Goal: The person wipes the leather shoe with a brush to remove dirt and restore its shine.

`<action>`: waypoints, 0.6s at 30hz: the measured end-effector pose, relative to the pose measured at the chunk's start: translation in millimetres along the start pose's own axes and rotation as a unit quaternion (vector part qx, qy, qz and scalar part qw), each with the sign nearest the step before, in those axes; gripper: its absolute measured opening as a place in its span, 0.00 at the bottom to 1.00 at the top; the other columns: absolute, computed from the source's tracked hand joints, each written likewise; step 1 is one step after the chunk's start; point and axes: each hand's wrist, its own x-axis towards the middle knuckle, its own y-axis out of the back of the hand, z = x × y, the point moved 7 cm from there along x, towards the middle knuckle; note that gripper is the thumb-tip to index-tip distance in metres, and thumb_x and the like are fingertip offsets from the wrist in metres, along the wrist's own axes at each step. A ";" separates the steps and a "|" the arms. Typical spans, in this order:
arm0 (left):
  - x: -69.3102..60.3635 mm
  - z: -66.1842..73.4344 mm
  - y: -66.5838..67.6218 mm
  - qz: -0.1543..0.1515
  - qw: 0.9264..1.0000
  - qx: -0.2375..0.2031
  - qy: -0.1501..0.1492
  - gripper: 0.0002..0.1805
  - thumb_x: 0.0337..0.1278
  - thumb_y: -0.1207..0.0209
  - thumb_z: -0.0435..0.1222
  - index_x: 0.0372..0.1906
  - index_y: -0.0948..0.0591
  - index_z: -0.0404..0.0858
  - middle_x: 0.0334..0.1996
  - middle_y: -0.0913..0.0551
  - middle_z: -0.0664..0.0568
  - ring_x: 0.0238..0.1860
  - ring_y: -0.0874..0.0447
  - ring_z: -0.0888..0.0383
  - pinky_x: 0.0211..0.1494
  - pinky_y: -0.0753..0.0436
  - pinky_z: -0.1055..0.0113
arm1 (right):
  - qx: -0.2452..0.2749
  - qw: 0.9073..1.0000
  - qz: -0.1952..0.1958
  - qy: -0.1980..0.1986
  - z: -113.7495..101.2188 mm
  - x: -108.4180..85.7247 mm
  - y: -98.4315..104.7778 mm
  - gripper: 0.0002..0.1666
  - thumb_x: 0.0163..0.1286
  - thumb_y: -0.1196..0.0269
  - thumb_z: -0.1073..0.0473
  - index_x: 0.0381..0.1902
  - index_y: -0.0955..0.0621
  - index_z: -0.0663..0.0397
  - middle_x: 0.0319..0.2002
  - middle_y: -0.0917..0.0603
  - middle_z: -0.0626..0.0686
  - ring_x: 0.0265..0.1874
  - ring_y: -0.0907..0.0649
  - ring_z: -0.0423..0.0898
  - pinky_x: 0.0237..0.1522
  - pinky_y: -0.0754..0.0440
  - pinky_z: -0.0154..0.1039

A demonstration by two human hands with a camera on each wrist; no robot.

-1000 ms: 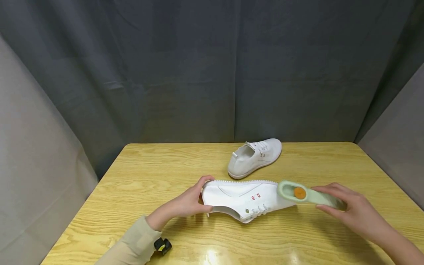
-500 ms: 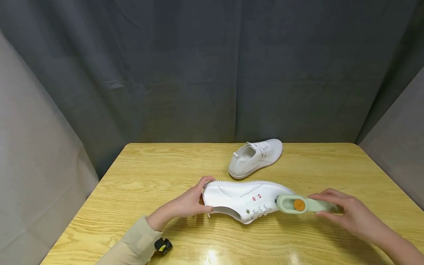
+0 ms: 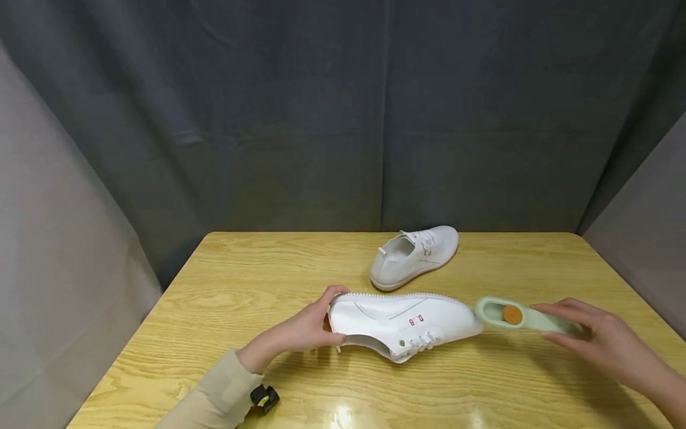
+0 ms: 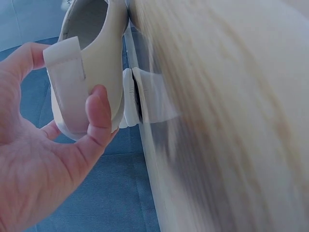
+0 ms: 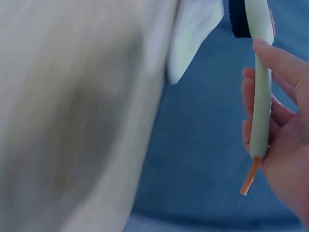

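A white lace-up shoe point(image 3: 386, 322) with red letters lies on its side, sole facing the back of the table. My left hand point(image 3: 305, 325) grips its heel between thumb and fingers; the left wrist view shows the hand point(image 4: 58, 130) around the heel of the shoe point(image 4: 111, 63). In my right hand point(image 3: 595, 333) is a pale green brush point(image 3: 541, 322) with an orange button, held by the handle. Its dark bristles point(image 5: 239, 19) show in the right wrist view. The brush head is at the shoe's toe; whether they touch I cannot tell.
A second white shoe point(image 3: 415, 256) stands upright behind the first one on the wooden table point(image 3: 257, 262). A small black object point(image 3: 264, 398) sits by the left sleeve. Dark grey curtain point(image 3: 300, 119) hangs behind the table, with pale cloth at both sides.
The brush moved toward me over the toe, then right and slightly back to the toe's tip. The left hand and the held shoe stay almost still.
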 end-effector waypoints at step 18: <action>0.4 1.3 0.1 -0.003 1.000 -0.002 0.008 0.45 0.53 0.32 0.36 0.71 0.46 0.47 0.51 0.27 0.48 0.39 0.24 0.58 0.42 0.24 0.66 | 0.077 0.996 -0.043 0.023 -38.9 24.5 -31.1 0.32 0.48 0.24 0.68 0.53 0.17 0.45 0.41 0.20 0.38 0.33 0.24 0.33 0.31 0.30 0.24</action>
